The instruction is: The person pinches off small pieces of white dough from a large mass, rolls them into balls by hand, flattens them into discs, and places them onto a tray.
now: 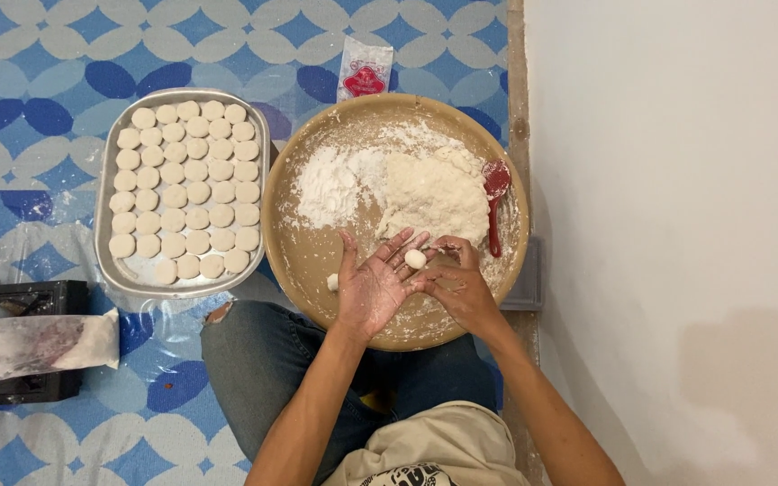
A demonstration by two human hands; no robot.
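centre of frame, low: left hand (373,283) lies palm up, fingers spread apart, dusted with flour. a small dough ball (415,259) rests on its fingertips. right hand (459,286) sits just beside it, to the right, thumb and fingers brought together at the ball; whether they actually pinch it or only touch it cannot be told.

both hands hover over the lower part of a round tan basin (292,236). inside the basin: a large dough lump (436,198) in the upper right part, loose white flour (330,184) heaped to its left, and a red spoon (495,200) lying at the right rim, bowl end up. a small dough bit (332,283) sits on the basin floor left of the left hand.

left of the basin, touching or nearly touching its rim: a metal tray (112,261) packed with rows of flattened dough discs (186,192), lower edge partly bare.

upper centre: a small clear packet with red print (364,70) on the blue patterned mat (29,108). lower left: a plastic bag (42,342) over a dark object. right of frame: white wall (677,225).
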